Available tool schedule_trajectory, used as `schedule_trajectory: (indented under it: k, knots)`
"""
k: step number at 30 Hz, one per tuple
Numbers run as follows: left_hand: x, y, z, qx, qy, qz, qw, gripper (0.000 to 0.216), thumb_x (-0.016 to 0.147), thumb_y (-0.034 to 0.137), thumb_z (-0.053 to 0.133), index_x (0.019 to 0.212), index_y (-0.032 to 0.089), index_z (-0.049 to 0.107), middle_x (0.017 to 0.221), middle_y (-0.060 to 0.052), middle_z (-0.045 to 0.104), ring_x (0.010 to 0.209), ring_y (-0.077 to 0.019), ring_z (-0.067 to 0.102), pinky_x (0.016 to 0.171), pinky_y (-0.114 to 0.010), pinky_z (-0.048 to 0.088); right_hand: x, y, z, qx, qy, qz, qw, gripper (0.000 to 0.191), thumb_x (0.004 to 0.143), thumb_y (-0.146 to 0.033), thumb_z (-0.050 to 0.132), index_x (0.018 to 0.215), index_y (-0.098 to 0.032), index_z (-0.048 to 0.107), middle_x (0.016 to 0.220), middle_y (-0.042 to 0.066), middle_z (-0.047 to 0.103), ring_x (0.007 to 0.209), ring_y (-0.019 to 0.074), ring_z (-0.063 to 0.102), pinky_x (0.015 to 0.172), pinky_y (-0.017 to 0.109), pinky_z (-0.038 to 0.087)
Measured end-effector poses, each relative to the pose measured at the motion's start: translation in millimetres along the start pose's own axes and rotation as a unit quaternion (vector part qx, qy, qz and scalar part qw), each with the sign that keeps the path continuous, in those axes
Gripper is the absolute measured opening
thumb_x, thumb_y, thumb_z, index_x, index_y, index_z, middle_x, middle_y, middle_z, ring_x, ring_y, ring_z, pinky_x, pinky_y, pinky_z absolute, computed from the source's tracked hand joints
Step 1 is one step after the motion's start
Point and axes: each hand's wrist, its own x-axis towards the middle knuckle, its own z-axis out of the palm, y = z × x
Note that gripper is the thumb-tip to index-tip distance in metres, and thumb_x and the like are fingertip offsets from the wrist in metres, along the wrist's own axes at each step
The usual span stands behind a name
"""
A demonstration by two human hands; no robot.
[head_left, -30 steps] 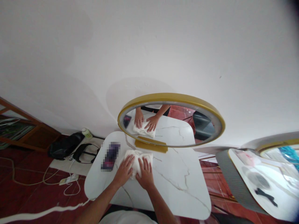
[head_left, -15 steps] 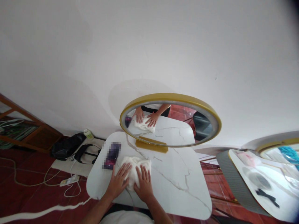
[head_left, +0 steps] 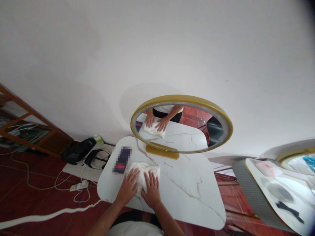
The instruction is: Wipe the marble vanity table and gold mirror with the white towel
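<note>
A folded white cloth [head_left: 142, 170] lies on the white marble-patterned table [head_left: 187, 203] in front of me. My left hand [head_left: 129, 186] rests flat on its left side, fingers stretched out. On the right side of the cloth lies my right hand [head_left: 152, 190], also flat with its fingers spread. Both palms press down from above, and neither hand grips the cloth. Just beyond my left hand is a dark, blurred-out flat object [head_left: 123, 159] with a pink patch; its kind cannot be made out.
A gold-framed oval mirror [head_left: 182, 96] on a gold base [head_left: 162, 151] stands at the table's back, reflecting my hands. Left on the floor are a black bag [head_left: 78, 151], a bottle [head_left: 98, 139], a power strip [head_left: 79, 186] and cables. A second table [head_left: 261, 183] with items stands right.
My view has shifted slightly, so the table and mirror sit a little differently in it. Both hands stay flat on the cloth, nearly unmoved.
</note>
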Motion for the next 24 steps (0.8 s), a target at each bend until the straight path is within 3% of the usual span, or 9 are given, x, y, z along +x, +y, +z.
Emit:
schedule_trajectory:
  k: [6, 12, 19, 24]
  knots:
    - [-31, 2, 7, -0.025, 0.007, -0.013, 1.0, 0.064, 0.085, 0.018, 0.038, 0.145, 0.027, 0.017, 0.149, -0.001, 0.027, 0.137, -0.0233, 0.019, 0.108, -0.043, 0.028, -19, -3, 0, 0.016, -0.023, -0.039, 0.999, 0.082, 0.079, -0.044, 0.049, 0.145, -0.028, 0.003, 0.152, 0.002, 0.005, 0.138, 0.0308, 0.009, 0.109, 0.052, 0.01]
    - [-56, 19, 12, -0.022, 0.022, -0.046, 0.998, 0.064, 0.086, 0.017, 0.037, 0.145, 0.029, 0.015, 0.148, 0.0, 0.029, 0.137, -0.0228, 0.022, 0.108, -0.043, 0.031, -36, 16, -29, 0.046, -0.052, -0.126, 0.99, 0.078, 0.081, -0.042, 0.047, 0.144, -0.03, 0.003, 0.151, -0.002, 0.005, 0.137, 0.0272, 0.016, 0.11, 0.044, 0.016]
    - [-51, 70, 36, -0.014, 0.037, -0.032, 0.999, 0.067, 0.086, 0.018, 0.037, 0.145, 0.03, 0.009, 0.147, -0.001, 0.031, 0.135, -0.0243, 0.025, 0.106, -0.045, 0.033, -64, 66, -56, 0.08, -0.075, -0.119, 0.987, 0.078, 0.08, -0.04, 0.048, 0.144, -0.033, 0.003, 0.151, -0.005, 0.005, 0.138, 0.023, 0.016, 0.111, 0.039, 0.015]
    - [-29, 120, 52, -0.018, -0.002, 0.0, 1.0, 0.066, 0.086, 0.018, 0.037, 0.145, 0.03, 0.008, 0.148, 0.0, 0.029, 0.136, -0.0243, 0.023, 0.106, -0.046, 0.032, -94, 118, -63, 0.092, -0.062, -0.079, 0.991, 0.075, 0.081, -0.041, 0.047, 0.144, -0.035, 0.005, 0.151, -0.007, 0.003, 0.138, 0.0205, 0.016, 0.111, 0.037, 0.014]
